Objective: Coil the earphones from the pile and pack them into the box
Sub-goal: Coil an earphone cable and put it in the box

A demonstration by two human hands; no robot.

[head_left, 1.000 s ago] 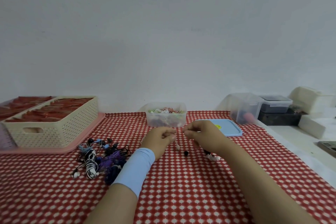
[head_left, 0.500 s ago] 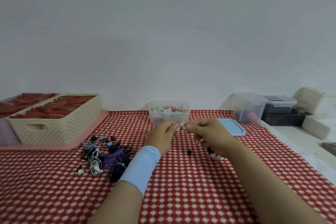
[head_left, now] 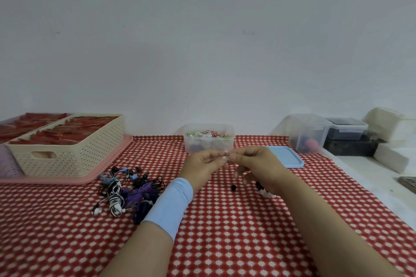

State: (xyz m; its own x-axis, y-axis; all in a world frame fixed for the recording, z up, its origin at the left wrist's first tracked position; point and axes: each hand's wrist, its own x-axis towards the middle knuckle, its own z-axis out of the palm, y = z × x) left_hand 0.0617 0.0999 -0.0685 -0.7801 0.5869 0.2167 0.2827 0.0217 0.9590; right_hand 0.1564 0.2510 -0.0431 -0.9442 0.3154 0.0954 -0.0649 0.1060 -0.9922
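Observation:
A pile of tangled earphones (head_left: 126,189) in black, white, blue and purple lies on the red checked cloth to the left of my arms. My left hand (head_left: 202,164) and my right hand (head_left: 254,164) meet fingertip to fingertip just in front of the clear plastic box (head_left: 209,140), both pinching a thin earphone cable that is barely visible. A black earbud (head_left: 234,187) and a black-and-white part (head_left: 264,191) of that earphone hang or lie below my right hand. The box holds several coiled earphones.
The box's blue lid (head_left: 290,159) lies to its right. A cream perforated basket (head_left: 67,150) with red items sits on a pink tray (head_left: 94,175) at the left. Clear and dark containers (head_left: 308,132) and white blocks (head_left: 391,159) stand at the right, off the cloth.
Both hands rose slightly and drew closer together, so the fingertips now touch in front of the box. The pile has not moved.

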